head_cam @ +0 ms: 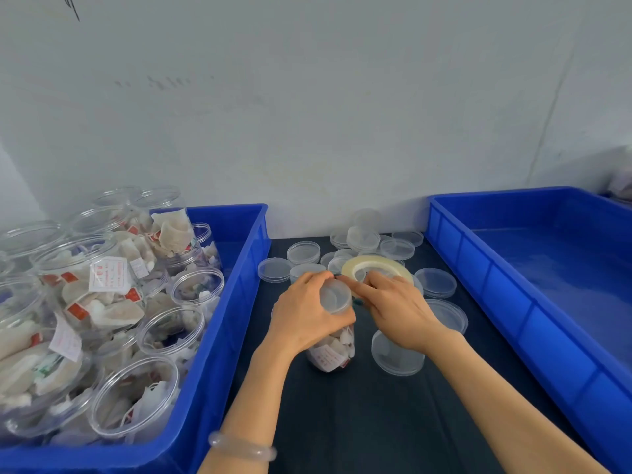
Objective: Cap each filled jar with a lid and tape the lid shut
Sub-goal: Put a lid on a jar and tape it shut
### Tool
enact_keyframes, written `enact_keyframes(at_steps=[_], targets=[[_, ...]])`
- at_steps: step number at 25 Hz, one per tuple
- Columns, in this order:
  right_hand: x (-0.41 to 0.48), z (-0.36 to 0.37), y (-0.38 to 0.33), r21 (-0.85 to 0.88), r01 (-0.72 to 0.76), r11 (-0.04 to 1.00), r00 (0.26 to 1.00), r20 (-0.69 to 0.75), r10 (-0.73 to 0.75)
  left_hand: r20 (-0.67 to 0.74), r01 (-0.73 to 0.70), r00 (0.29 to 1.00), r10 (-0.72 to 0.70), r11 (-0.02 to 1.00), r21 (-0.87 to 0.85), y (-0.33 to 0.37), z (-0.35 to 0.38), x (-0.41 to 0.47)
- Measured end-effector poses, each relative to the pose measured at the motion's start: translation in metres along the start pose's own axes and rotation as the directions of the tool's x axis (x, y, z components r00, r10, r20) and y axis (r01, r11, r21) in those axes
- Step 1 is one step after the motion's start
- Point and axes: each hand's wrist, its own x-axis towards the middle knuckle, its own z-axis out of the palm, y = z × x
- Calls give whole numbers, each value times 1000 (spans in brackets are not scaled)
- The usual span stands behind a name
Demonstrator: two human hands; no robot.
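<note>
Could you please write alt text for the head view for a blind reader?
A person's left hand grips a lidded jar of tea bags on a dark table while the right hand holds a tape roll beside its lid. Loose lids lie around; a blue bin of uncapped filled jars sits left, another blue bin right.

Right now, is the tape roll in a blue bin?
No, the tape roll is at the right hand, over the dark table.

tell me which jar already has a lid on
The jar on the dark mat, gripped by the left hand, wears a clear lid. The jars in the left blue bin are open.
</note>
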Motion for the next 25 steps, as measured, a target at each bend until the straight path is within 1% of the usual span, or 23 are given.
enact_keyframes(at_steps=[2, 4, 5, 7, 8, 9, 10, 11, 12, 13, 14, 15, 18, 20, 22, 25], targets=[[2, -1, 2, -58, -16, 998, 998, -60, 12, 16, 1, 1000, -2, 1000, 7, 1, -1, 0], [7, 4, 2, -87, -30, 996, 996, -84, 23, 7, 0, 1000, 0, 1000, -1, 2, -2, 1], [10, 6, 0, -101, -21, 995, 996, -88, 12, -3, 2, 1000, -2, 1000, -4, 4, -3, 1], [16, 8, 1, -145, -37, 989, 999, -44, 31, -4, 2, 1000, -2, 1000, -7, 7, -6, -3], [18, 7, 8, -171, -83, 982, 996, -30, 79, 1, -14, 1000, 14, 1000, -17, 7, -6, -6], [20, 1, 20, -191, -170, 967, 985, -24, 169, 11, -35, 999, 35, 999, -32, 7, -5, -12], [22, -10, 34, -165, -279, 946, 960, -25, 279, 20, -41, 999, 42, 998, -53, 6, -3, -17], [26, -18, 44, -78, -347, 935, 938, -42, 345, 18, -33, 999, 34, 997, -70, 5, -3, -21], [31, -23, 50, 34, -342, 939, 937, -67, 343, 11, -18, 1000, 19, 997, -75, 3, -5, -19], [36, -23, 49, 93, -262, 961, 960, -78, 269, 10, -2, 1000, 3, 998, -64, 4, -5, -15], [41, -22, 42, 77, -187, 979, 981, -32, 190, 18, 3, 1000, -2, 1000, -25, 5, -7, -11], [44, -17, 34, 33, -134, 990, 990, 45, 133, 26, -1, 1000, 1, 1000, 17, 7, -9, -8], [27, 16, 17, -69, -71, 995, 958, 272, 87, -10, 14, 1000, -14, 997, 73, 5, -7, -11], [15, 33, 13, -107, -16, 994, 951, 306, 48, -25, 29, 999, -27, 998, 64, 2, -3, -15], [11, 42, 6, -144, 32, 989, 953, 303, 13, -49, 46, 998, -44, 998, 31, 2, -1, -16], [12, 45, -2, -133, -12, 991, 920, 386, 63, -125, 74, 988, -86, 993, -92, 4, 6, -20]])
